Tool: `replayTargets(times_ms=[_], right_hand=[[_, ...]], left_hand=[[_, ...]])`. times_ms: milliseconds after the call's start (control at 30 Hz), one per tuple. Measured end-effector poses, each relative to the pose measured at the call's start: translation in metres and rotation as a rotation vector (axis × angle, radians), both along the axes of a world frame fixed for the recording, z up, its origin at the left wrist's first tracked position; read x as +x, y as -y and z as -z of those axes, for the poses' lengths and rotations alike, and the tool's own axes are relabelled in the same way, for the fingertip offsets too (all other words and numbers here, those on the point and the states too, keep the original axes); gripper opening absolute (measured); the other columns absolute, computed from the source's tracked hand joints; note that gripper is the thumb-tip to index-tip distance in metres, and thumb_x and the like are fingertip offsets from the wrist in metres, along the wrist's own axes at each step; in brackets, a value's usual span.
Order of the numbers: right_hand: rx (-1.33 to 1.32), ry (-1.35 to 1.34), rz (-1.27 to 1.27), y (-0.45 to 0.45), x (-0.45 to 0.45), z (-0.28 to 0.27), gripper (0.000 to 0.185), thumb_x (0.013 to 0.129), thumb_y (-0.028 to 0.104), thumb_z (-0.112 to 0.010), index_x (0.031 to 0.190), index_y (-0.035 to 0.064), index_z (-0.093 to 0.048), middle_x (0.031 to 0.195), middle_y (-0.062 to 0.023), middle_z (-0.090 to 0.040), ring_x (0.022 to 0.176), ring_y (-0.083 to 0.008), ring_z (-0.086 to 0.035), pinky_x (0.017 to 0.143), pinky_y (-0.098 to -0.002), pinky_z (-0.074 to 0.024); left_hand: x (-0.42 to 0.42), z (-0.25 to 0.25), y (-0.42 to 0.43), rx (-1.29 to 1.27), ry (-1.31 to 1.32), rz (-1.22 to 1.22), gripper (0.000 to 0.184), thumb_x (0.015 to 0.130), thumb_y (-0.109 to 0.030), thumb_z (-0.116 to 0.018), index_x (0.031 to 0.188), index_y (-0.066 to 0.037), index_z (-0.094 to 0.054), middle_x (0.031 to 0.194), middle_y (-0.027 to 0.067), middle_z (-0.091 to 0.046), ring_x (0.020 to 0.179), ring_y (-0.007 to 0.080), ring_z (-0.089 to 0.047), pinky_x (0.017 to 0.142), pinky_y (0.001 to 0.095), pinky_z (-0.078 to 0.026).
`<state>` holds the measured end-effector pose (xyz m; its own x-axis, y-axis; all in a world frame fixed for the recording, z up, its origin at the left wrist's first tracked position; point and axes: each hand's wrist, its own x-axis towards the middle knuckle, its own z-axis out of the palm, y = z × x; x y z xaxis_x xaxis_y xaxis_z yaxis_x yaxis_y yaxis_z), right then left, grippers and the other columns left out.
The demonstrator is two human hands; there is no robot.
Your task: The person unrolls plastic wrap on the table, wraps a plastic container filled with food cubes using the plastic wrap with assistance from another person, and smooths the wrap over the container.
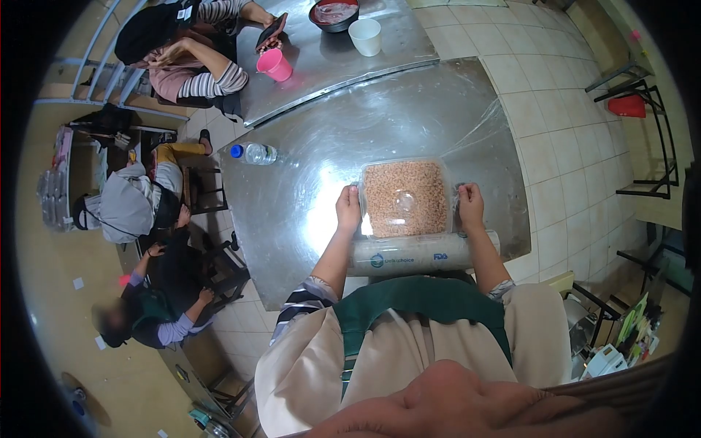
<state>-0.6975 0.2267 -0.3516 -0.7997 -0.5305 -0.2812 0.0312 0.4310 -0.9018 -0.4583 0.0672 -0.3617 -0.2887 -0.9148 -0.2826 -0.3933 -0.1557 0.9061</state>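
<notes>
A clear square container (406, 198) full of small light-brown pieces lies on the metal table in front of me. Directly on its near side is a big roll of cling film (423, 252) with blue print. Clear film stretches over the container, with shine and creases showing at its sides. My left hand (348, 209) is closed in a pinch on the film's edge, just left of the container. On the opposite side, my right hand (470, 206) pinches the film, which bunches at the fingertips.
A water bottle (254, 153) with a blue cap lies on my table (292, 197). On the adjoining table stand a pink cup (274, 66), a white cup (365, 38) and a dark bowl (334, 13). A person sits there holding a phone (272, 33); two more people sit left.
</notes>
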Motion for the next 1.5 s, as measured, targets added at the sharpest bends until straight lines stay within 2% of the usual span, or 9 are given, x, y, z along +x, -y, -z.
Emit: replayTargets(times_ms=[233,467,800,900,1033,1167,1233,1300,1500], right_hand=[[-0.107,0.053,0.037,-0.002,-0.005,0.006,0.014,0.081,0.014,-0.052,0.078,0.0017,-0.047,0.067,-0.0047,-0.05,0.061,-0.0113,-0.043,0.058,-0.0241,-0.0372],[0.066,-0.003,-0.174,0.015,0.009,0.01,0.009,0.082,0.013,-0.049,0.08,0.004,-0.048,0.068,-0.002,-0.048,0.064,-0.0106,-0.044,0.06,-0.0239,-0.0379],[-0.109,0.376,-0.111,0.017,0.0,-0.006,0.005,0.077,0.007,-0.055,0.082,0.0053,-0.055,0.073,0.001,-0.05,0.069,-0.0078,-0.046,0.065,-0.0194,-0.0382],[-0.138,0.322,-0.078,0.013,-0.003,-0.002,0.011,0.075,0.007,-0.059,0.085,0.0052,-0.061,0.074,-0.0002,-0.05,0.064,-0.007,-0.044,0.06,-0.0192,-0.0379],[-0.059,0.088,-0.194,0.013,-0.005,-0.02,0.015,0.076,0.008,-0.057,0.088,0.0012,-0.061,0.082,-0.0009,-0.053,0.066,-0.0088,-0.046,0.062,-0.0212,-0.0392],[0.007,-0.187,-0.249,0.021,-0.009,-0.032,0.026,0.081,0.012,-0.048,0.103,-0.0004,-0.052,0.105,-0.0075,-0.05,0.092,-0.0175,-0.048,0.079,-0.0268,-0.0378],[-0.032,-0.287,-0.234,0.028,-0.004,-0.035,0.032,0.083,0.014,-0.044,0.112,0.0011,-0.047,0.115,-0.0112,-0.046,0.105,-0.0211,-0.045,0.087,-0.0285,-0.0347],[-0.219,-0.093,-0.316,0.037,0.004,-0.035,0.046,0.087,0.021,-0.038,0.129,0.0047,-0.025,0.131,-0.0153,-0.028,0.122,-0.0235,-0.026,0.099,-0.0288,-0.0206],[-0.154,0.141,-0.371,0.051,0.029,-0.025,0.056,0.089,0.03,-0.033,0.132,0.0061,-0.006,0.136,-0.0158,-0.017,0.125,-0.0248,-0.018,0.1,-0.0284,-0.0142]], left_hand=[[-0.003,-0.003,-0.001,-0.098,0.133,-0.032,0.026,0.088,-0.022,-0.04,0.085,0.0,-0.053,0.068,0.006,-0.053,0.065,0.0114,-0.047,0.064,0.0254,-0.04],[-0.013,0.009,-0.006,0.314,-0.248,-0.059,0.021,0.089,-0.024,-0.039,0.093,-0.006,-0.05,0.075,0.0002,-0.05,0.069,0.0068,-0.044,0.064,0.0221,-0.04],[-0.011,-0.007,0.002,-0.077,-0.136,-0.064,0.009,0.08,-0.01,-0.055,0.082,-0.004,-0.048,0.074,-0.0003,-0.048,0.065,0.0072,-0.043,0.06,0.0194,-0.037],[0.004,-0.007,0.012,0.561,-0.398,-0.274,0.017,0.077,-0.012,-0.059,0.091,-0.005,-0.055,0.078,0.0014,-0.053,0.064,0.0087,-0.046,0.057,0.0207,-0.039],[0.013,-0.009,0.021,0.668,-0.495,-0.149,0.025,0.077,-0.013,-0.059,0.099,-0.003,-0.053,0.082,0.0018,-0.053,0.073,0.0108,-0.048,0.067,0.0231,-0.041],[0.009,-0.019,0.024,0.509,-0.512,-0.107,0.033,0.079,-0.014,-0.056,0.108,-0.002,-0.048,0.094,0.0031,-0.054,0.083,0.0115,-0.049,0.075,0.0236,-0.039],[-0.008,-0.034,0.02,0.269,-0.531,-0.314,0.04,0.085,-0.015,-0.046,0.12,0.0,-0.034,0.118,0.0117,-0.043,0.106,0.0177,-0.042,0.09,0.0283,-0.033],[-0.015,-0.034,0.015,0.263,-0.509,-0.278,0.042,0.086,-0.016,-0.045,0.121,0.0,-0.031,0.119,0.0121,-0.04,0.108,0.0183,-0.04,0.091,0.0284,-0.032],[-0.038,-0.032,0.004,0.206,-0.4,-0.046,0.054,0.087,-0.024,-0.041,0.127,-0.003,-0.011,0.129,0.0144,-0.022,0.117,0.0214,-0.027,0.095,0.0286,-0.026]])
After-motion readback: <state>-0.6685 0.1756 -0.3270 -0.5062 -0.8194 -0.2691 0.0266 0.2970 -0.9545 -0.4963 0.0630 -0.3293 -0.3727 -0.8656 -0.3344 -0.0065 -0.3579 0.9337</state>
